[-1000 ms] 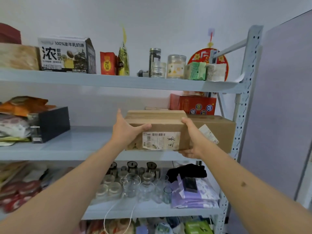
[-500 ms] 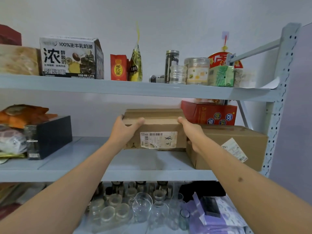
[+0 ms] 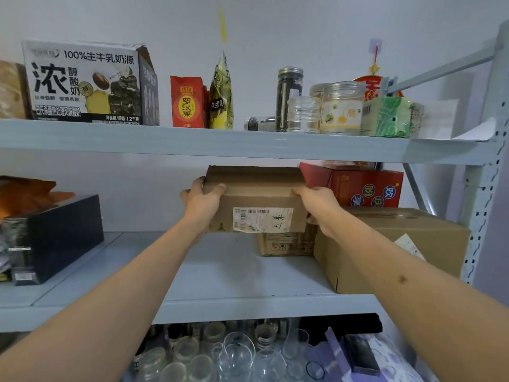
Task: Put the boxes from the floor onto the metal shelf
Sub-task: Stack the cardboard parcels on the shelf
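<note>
A brown cardboard box (image 3: 256, 194) with a white shipping label hangs over the middle level of the grey metal shelf (image 3: 220, 274), near its back. My left hand (image 3: 201, 202) grips the box's left end, thumb over the top edge. My right hand (image 3: 321, 206) grips its right end. The box's underside sits above a smaller brown carton (image 3: 286, 244) that stands on the shelf; whether they touch I cannot tell. A large cardboard box (image 3: 391, 249) stands on the same level to the right.
A red box (image 3: 363, 187) sits behind the large box. A black box (image 3: 60, 238) stands at the left of this level. The upper level (image 3: 209, 144) carries cartons, packets and jars. Glassware (image 3: 220, 354) fills the level below. The perforated upright (image 3: 484, 188) bounds the right side.
Both hands have carried the box up and deeper into the middle level, over the smaller carton. The view has come closer to the shelf.
</note>
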